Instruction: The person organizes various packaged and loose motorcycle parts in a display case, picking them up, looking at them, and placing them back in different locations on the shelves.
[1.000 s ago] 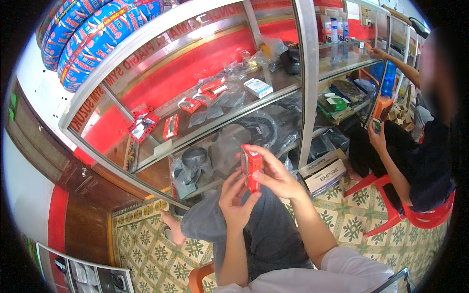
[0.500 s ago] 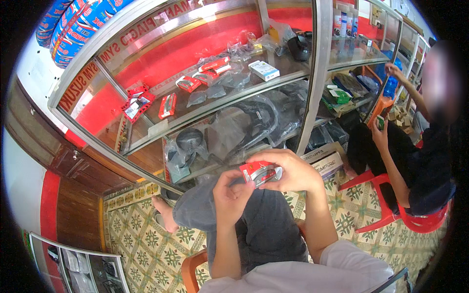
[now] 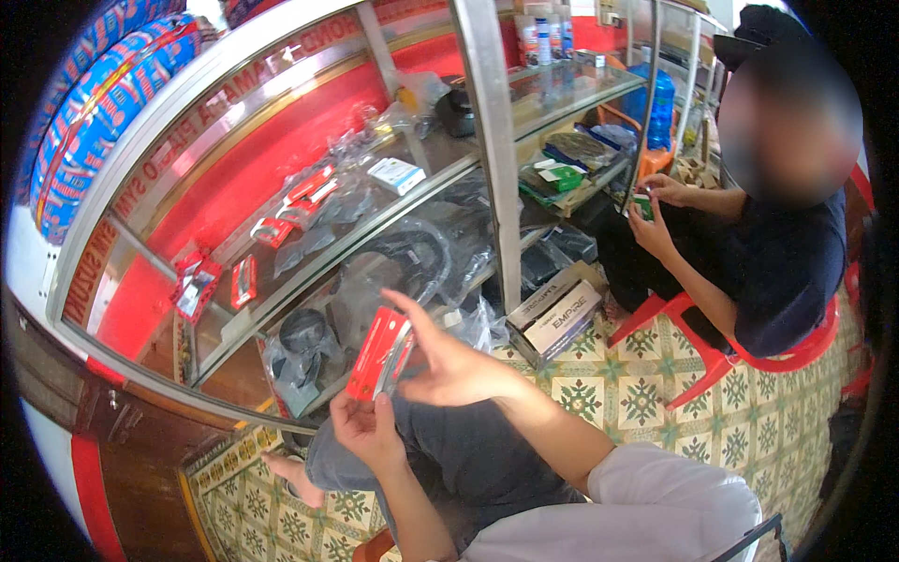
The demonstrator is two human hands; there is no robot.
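A red blister pack (image 3: 373,354) with a grey curved part along one side stands tilted in front of the glass cabinet. My left hand (image 3: 373,433) pinches its lower end between thumb and fingers. Just right of the pack is my right hand (image 3: 454,363), its fingers stretched apart and slightly blurred; whether a fingertip touches the pack I cannot tell. Behind it, the glass cabinet (image 3: 506,215) holds more red packs (image 3: 272,231) and a white-and-blue box (image 3: 396,175) on its upper shelf.
Bagged black parts (image 3: 304,342) lie on the lower shelf. A carton (image 3: 557,323) stands on the patterned floor. At right a person in dark clothes (image 3: 791,206) sits on a red plastic chair (image 3: 777,351), holding a small green item. Blue wrapped tyres (image 3: 112,122) are at upper left.
The red pack has moved left and turned more upright. My right hand has opened away from it while my left keeps hold. The view has swung right; the other person has lowered their raised hand.
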